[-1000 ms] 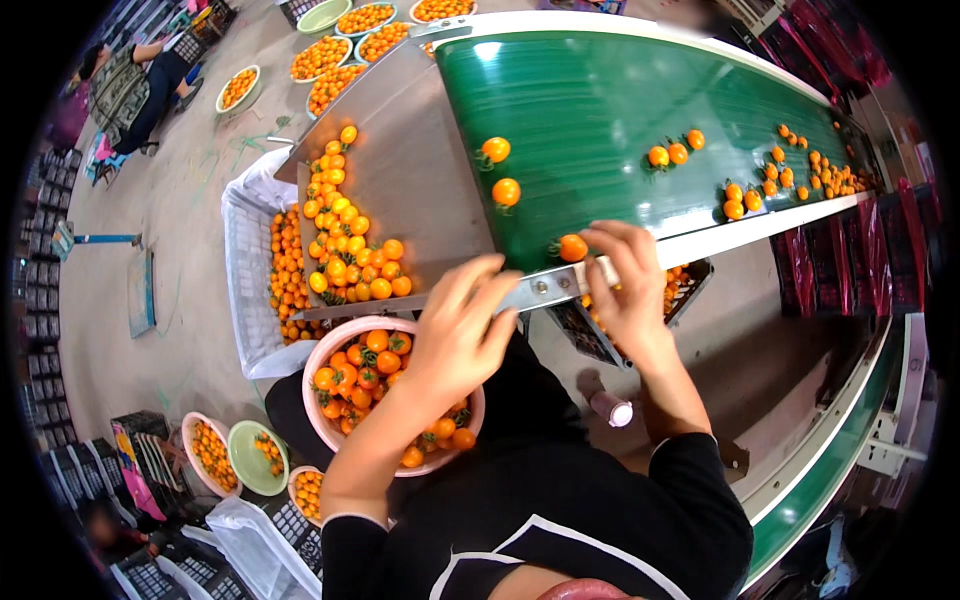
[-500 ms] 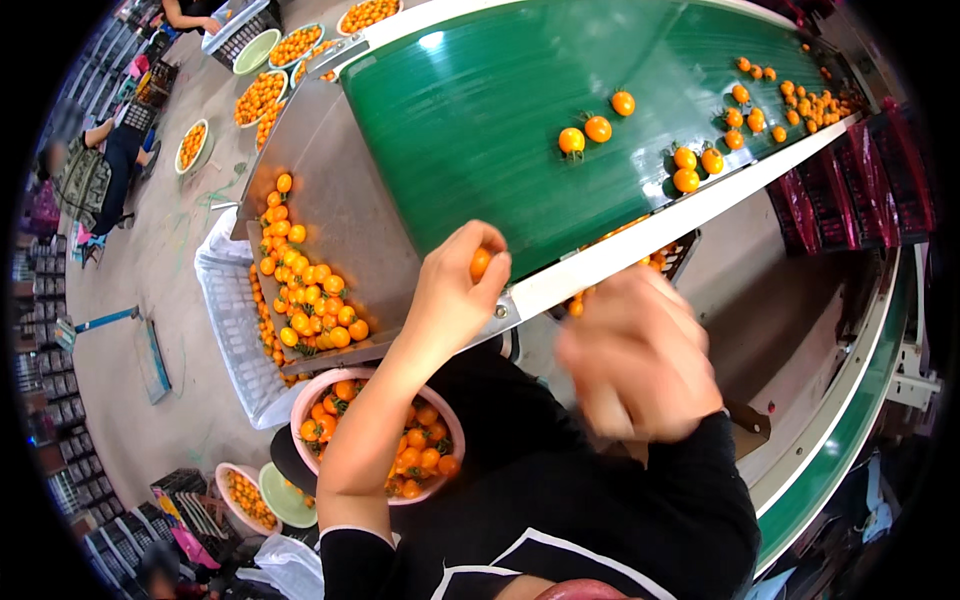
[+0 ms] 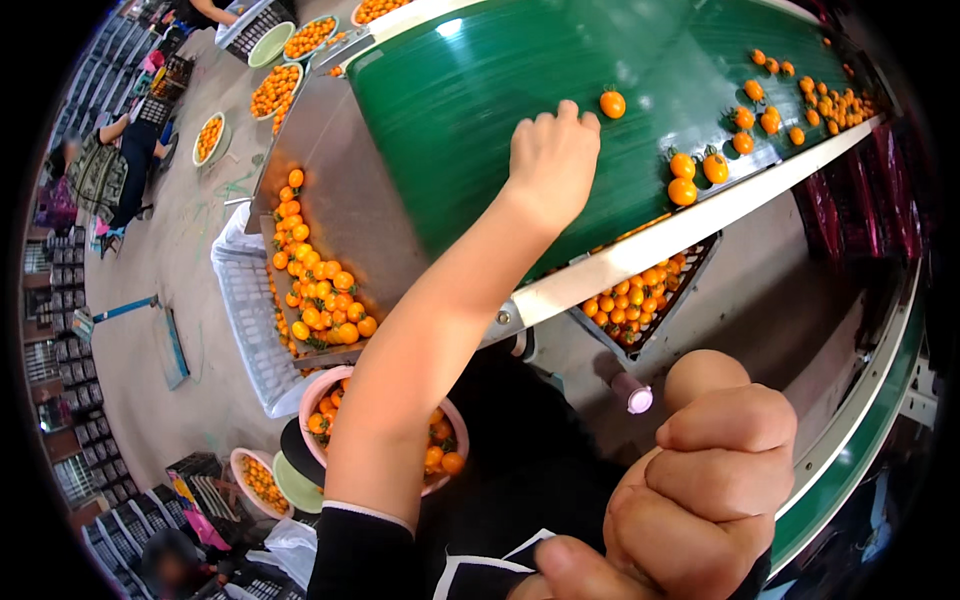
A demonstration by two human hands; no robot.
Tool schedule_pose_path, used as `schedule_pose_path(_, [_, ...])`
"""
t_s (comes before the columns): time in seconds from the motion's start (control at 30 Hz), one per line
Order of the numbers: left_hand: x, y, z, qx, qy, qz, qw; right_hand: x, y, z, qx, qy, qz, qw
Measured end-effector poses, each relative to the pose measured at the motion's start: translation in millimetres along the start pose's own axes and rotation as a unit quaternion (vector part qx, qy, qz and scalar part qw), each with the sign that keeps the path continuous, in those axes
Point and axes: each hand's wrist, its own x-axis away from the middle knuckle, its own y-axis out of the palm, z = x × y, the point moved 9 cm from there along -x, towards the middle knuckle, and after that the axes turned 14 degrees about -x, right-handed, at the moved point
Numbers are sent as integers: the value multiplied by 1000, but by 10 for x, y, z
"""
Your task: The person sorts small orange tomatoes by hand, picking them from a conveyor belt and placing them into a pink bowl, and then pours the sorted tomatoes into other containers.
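Head view: left hand (image 3: pixel 555 160) stretches over the green belt (image 3: pixel 430 130), fingers turned down, grip impossible to tell; an orange tomato (image 3: pixel 612 104) lies just beside it! Right hand (image 3: pixel 690 490) balls up, fingers together, contents unseen. Pink bowl (image 3: pixel 316 384) sits close, apparently for easy reach.

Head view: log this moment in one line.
left hand: over green belt, grip hidden; right hand: curled, near camera, contents unclear; nearest tomato: on belt, right of left hand; pink basin: partly hidden
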Motion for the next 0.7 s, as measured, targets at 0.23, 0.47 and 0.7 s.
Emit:
schedule_pose_path(0.23, [26, -111, -103, 5, 8, 110, 994, 39, -172, -24, -6, -94, -34, 995])
schedule_pose_path(0.47, [1191, 118, -408, 821, -200, -94, 526, 548, -364, 1479, 261, 278, -106, 918])
schedule_pose_path(0.7, [1698, 127, -419, 928, -187, -71, 314, 1027, -143, 2442, 359, 348, -196, 843])
